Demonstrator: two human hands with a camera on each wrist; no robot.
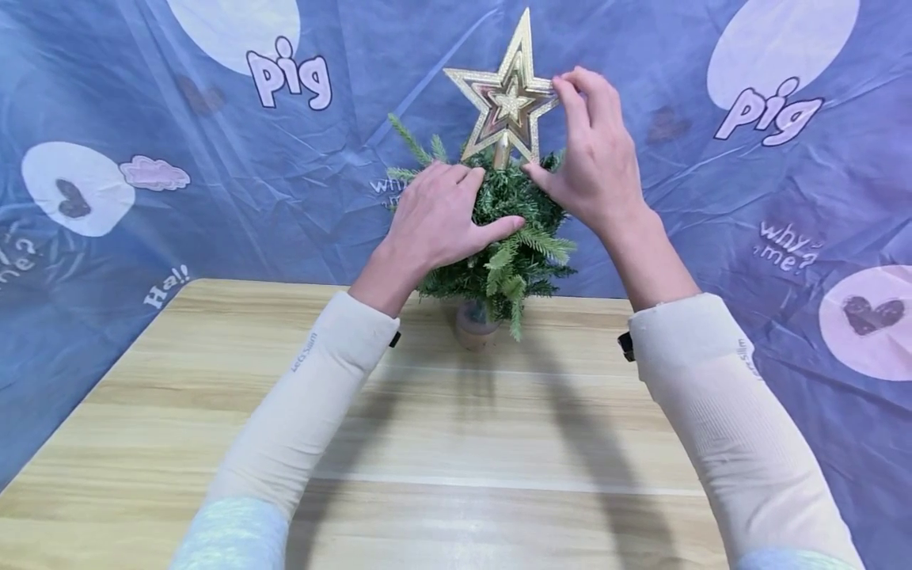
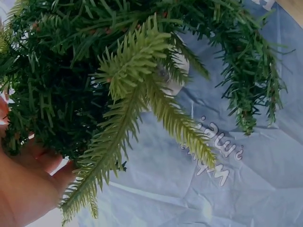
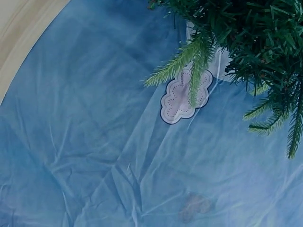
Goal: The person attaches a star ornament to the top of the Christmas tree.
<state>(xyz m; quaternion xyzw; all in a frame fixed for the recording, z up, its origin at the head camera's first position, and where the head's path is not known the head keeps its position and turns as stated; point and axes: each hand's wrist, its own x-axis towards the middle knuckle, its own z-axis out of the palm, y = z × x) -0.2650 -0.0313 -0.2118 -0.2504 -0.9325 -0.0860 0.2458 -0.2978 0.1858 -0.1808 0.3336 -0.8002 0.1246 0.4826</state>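
Note:
A small artificial Christmas tree stands at the back of the table, topped by a gold glittery star. My left hand holds the tree's upper branches from the left, its thumb lying across the front. In the left wrist view, fingers of the left hand lie against dark green branches. At the star's right side, my right hand has its fingertips on the right point and its thumb by the lower right point. Below the star, its gold stem meets the treetop. The right wrist view shows only branches, not the hand.
The wood-grain table extends toward me, with arm shadows across it. A round pot-like base supports the tree. Right behind hangs a creased blue printed cloth. Lighter green sprigs stick out at the front.

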